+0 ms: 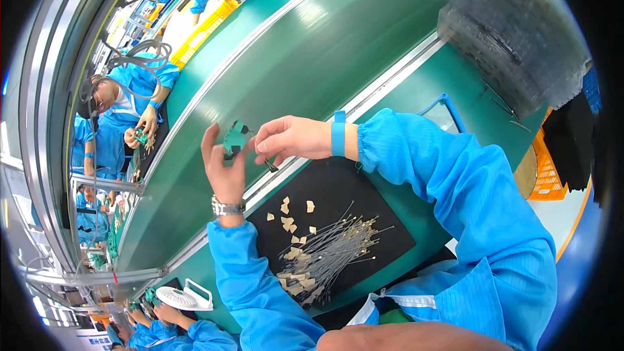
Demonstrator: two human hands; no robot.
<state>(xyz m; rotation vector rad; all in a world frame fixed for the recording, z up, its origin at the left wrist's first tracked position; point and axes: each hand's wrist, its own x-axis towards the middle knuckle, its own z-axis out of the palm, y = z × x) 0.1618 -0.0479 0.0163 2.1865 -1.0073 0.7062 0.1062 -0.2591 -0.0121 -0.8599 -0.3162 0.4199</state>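
Over the green conveyor lane, my left hand point(225, 179) holds up a small green circuit board point(234, 140) with dark parts on it, gripped between thumb and fingers. My right hand point(296, 138) comes in from the right, thumb and forefinger pinched together at the board's edge. From under its curled fingers sticks a dark slim tool point(271, 166), whose kind I cannot make out. Nearer to me, a black mat point(390, 237) carries a bundle of thin grey cables point(335, 244) with small metal ends. Several cream-coloured paper pieces point(286, 222) lie scattered beside and under the cables.
A stack of clear plastic trays point(507, 32) stands at the far right, near a coiled blue cord point(453, 114). A white fan-shaped device point(185, 297) sits at the lower left. Across the lane, a co-worker point(133, 101) handles another board. An orange crate point(547, 172) stands at right.
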